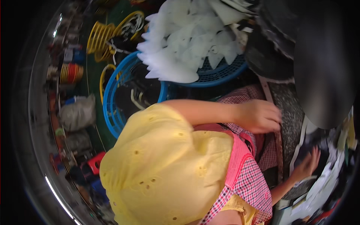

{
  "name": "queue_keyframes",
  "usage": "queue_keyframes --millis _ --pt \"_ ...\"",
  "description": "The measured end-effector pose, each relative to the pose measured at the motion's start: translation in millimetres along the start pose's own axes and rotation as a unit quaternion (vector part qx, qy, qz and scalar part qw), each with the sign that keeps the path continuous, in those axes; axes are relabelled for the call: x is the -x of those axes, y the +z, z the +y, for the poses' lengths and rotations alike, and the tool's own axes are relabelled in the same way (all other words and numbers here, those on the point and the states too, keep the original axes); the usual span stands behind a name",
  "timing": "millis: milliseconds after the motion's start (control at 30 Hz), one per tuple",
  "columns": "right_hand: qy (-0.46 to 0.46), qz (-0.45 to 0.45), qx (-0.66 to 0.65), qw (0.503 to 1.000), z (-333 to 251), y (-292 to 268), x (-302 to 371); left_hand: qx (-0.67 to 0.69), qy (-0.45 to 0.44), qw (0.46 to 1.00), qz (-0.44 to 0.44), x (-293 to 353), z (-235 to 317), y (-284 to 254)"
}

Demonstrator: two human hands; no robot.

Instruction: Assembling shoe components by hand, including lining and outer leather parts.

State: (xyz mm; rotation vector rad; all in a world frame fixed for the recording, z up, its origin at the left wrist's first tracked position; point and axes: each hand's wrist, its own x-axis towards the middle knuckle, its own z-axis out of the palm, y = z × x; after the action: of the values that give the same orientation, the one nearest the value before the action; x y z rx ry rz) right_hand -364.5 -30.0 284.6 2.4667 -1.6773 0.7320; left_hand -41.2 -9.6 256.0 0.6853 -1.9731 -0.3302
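Note:
My left hand has its fingers curled in at the edge of a speckled grey worktop; whatever they may hold is hidden. Farther along the worktop, toward the right side of the view, my right hand has its fingers stretched out. Beside it lie a dark piece and a white strip. I cannot make out anything held in that hand. A large blurred dark grey shape covers part of the worktop beyond both hands.
Translucent white sheets with scalloped edges are heaped over a blue basket. Another blue basket holds dark pieces and pale strips. Yellow baskets stand at the upper left, a grey sack below. White scraps lie at the lower right.

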Motion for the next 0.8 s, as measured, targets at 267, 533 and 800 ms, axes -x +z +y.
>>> queue_keyframes --millis 267,533,800 --pt "-0.240 -0.298 -0.392 0.837 -206.6 54.9 -68.2 -0.380 -0.449 0.797 -0.137 159.5 39.7 -188.8" --pt "-0.254 -0.385 -0.379 0.802 -311.3 164.7 -58.7 -0.261 -0.617 0.737 -0.089 212.0 9.0 -230.0" --pt "-0.270 -0.224 -0.286 0.892 -354.5 201.4 -78.1 -0.096 -0.616 0.769 0.140 171.6 -12.2 -181.8"
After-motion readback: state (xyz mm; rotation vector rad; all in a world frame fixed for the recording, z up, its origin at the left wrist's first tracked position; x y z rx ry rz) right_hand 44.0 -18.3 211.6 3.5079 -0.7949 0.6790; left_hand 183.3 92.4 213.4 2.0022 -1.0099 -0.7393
